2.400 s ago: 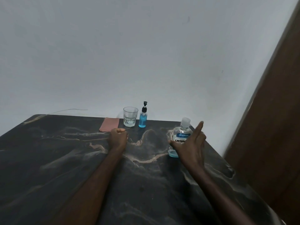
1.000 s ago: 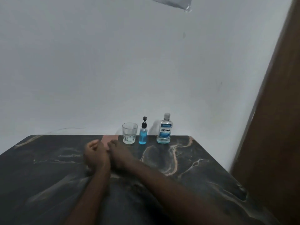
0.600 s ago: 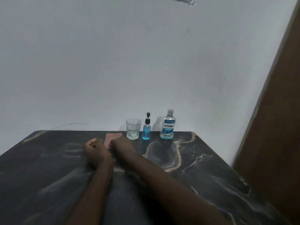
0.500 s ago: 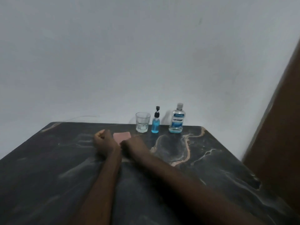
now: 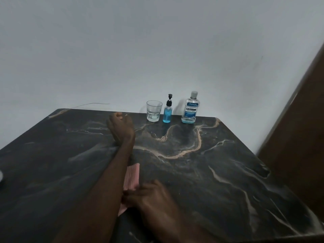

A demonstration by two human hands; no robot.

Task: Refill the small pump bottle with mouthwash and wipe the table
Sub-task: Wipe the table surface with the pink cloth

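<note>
- The pink cloth [image 5: 131, 176] lies flat on the dark marbled surface [image 5: 219, 169], well short of the glass, and the right hand [image 5: 149, 195] is pressed down on its near end, fingers spread flat over it rather than curled around it.
- The left forearm crosses over the cloth's left edge and hides part of it; a strip of pink shows beyond the right hand and a small corner shows on the near side of it.
- The left hand [image 5: 121, 128] sits farther out, just left of the glass, loosely curled into a fist on the surface with nothing visible in it.
- Count along the back edge: one clear glass [image 5: 154, 111], one small pump bottle [image 5: 167, 111], one mouthwash bottle [image 5: 190, 108], all upright in a row.
- The pump bottle stands just right of the glass, close but apart; the mouthwash bottle stands farther right of the glass, with a gap after the pump bottle.
- One cloth, two hands, and both hands well clear of all three containers.
- The pump bottle is slim, blue-filled nearly to its neck, black pump head on.
- The mouthwash bottle is clear with a blue and white label, cap on, and only a shallow band of blue liquid at its base.
- The cloth looks ribbed, and its far edge is straight.
</note>
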